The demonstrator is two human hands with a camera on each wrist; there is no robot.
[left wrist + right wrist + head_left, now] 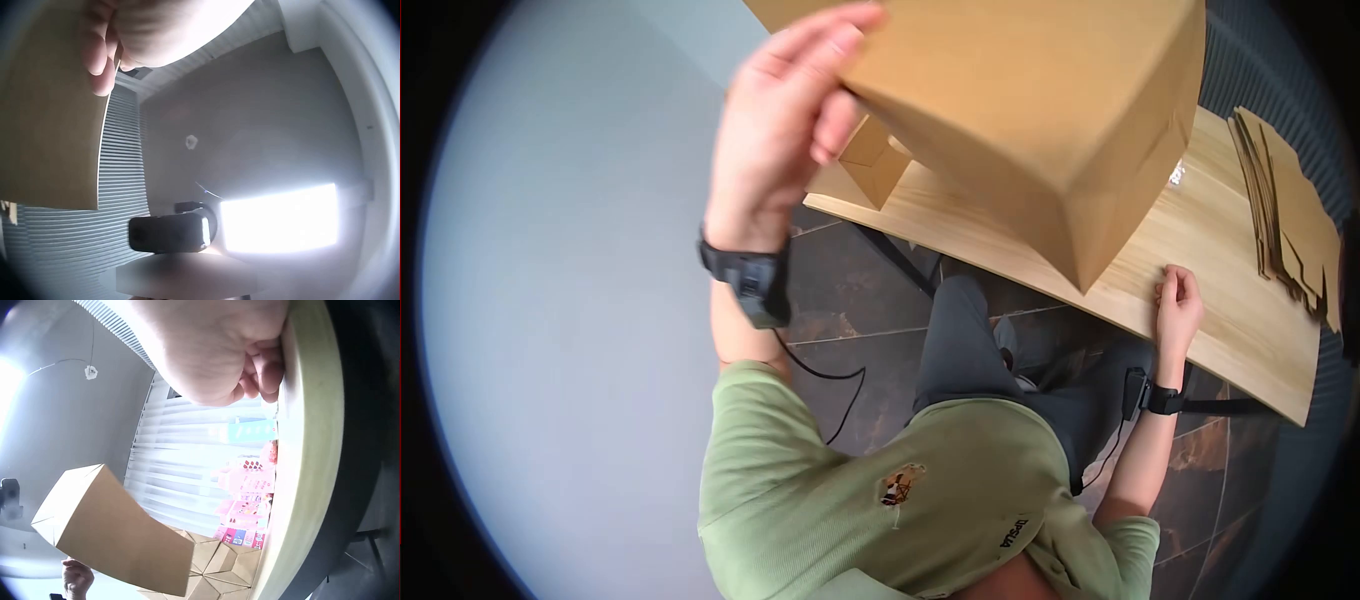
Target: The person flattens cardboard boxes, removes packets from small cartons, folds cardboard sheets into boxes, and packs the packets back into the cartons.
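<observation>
My left hand [775, 130] is raised and pinches the edge of a brown cardboard box [1020, 90], which is tilted above the table. In the left wrist view the fingers [100, 56] and thumb lie on either side of the cardboard wall [50, 125]. The right wrist view shows the same box [119, 531] in the air from its other side. My right hand [1178, 310] rests at the table's near edge with its fingers loosely curled and nothing in them.
Flat brown cardboard blanks [1285, 210] lie stacked at the table's right end. Another brown box [870, 160] stands at the left end of the wooden table [1230, 330]. Several formed boxes [222, 569] and pink packages [247, 481] show beyond in the right wrist view.
</observation>
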